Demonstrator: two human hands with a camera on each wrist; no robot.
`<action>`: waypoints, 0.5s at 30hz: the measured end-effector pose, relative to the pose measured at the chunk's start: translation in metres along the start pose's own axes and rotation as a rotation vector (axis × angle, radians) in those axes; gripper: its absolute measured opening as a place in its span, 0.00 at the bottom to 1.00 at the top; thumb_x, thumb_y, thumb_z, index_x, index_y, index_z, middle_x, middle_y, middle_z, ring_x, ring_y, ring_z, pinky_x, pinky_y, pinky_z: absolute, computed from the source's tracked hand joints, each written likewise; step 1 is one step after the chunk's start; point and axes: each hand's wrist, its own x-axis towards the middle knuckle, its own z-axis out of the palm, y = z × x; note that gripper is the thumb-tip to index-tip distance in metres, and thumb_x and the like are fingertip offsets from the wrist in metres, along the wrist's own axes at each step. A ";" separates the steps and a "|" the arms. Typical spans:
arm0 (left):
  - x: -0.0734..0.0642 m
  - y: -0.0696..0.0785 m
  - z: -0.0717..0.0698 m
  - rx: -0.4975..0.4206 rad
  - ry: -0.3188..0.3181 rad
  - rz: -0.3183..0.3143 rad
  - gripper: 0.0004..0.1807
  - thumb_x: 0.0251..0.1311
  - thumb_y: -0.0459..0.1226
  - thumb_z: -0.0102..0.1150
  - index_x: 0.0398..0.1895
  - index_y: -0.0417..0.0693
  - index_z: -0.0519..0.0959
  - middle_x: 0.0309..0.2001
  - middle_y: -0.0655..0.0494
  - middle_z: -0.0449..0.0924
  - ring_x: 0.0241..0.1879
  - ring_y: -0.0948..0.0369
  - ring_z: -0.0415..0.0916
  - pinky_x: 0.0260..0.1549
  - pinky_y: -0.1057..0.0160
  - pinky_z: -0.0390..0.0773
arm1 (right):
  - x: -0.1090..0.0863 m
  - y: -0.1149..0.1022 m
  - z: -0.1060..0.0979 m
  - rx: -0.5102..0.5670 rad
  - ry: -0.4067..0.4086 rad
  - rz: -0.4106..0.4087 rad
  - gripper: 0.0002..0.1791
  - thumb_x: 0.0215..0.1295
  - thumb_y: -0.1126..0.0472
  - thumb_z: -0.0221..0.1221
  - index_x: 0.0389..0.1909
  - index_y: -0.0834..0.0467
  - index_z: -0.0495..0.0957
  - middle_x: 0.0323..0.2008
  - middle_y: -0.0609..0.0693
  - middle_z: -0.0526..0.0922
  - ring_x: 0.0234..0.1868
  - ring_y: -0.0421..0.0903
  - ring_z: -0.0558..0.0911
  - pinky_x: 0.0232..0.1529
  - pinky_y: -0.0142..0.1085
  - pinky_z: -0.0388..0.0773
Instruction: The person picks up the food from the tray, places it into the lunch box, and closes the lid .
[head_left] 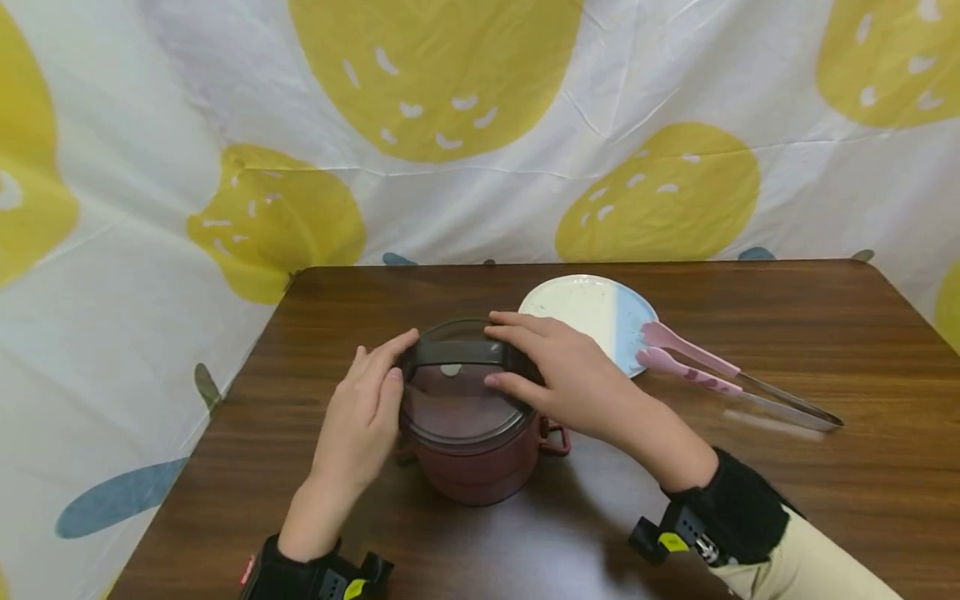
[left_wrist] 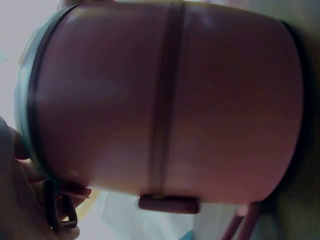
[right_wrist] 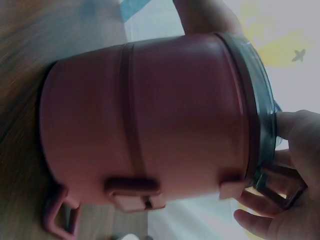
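Observation:
A dark red, tiered pot stands upright on the table, its clear lid seated on top. A dark carrying handle spans the lid. My left hand holds the lid's left edge, thumb near and fingers farther back. Over the right side, my right hand holds the lid, with its thumb on top and fingers toward the far rim. Both wrist views show a dark side latch and its opposite latch standing out from the lid, each among my fingers.
Behind the pot to the right lies a round white-and-blue plate. Pink-tipped tongs lean on its rim, their metal end on the brown wooden table. A yellow-patterned white cloth hangs beyond the table's far edge.

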 end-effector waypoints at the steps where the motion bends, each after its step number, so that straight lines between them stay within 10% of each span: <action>1: -0.001 0.000 0.002 0.012 -0.010 -0.020 0.22 0.69 0.29 0.38 0.64 0.41 0.69 0.62 0.44 0.74 0.64 0.52 0.66 0.69 0.40 0.52 | -0.002 0.002 0.002 0.002 0.007 -0.006 0.31 0.65 0.42 0.55 0.65 0.54 0.70 0.68 0.51 0.68 0.65 0.50 0.67 0.64 0.53 0.68; 15: -0.003 -0.005 0.015 -0.088 0.023 -0.053 0.24 0.71 0.30 0.36 0.67 0.50 0.68 0.65 0.50 0.71 0.65 0.56 0.64 0.62 0.41 0.67 | -0.015 0.017 0.025 0.231 0.050 -0.049 0.28 0.74 0.49 0.47 0.71 0.51 0.60 0.74 0.46 0.55 0.72 0.44 0.55 0.69 0.54 0.60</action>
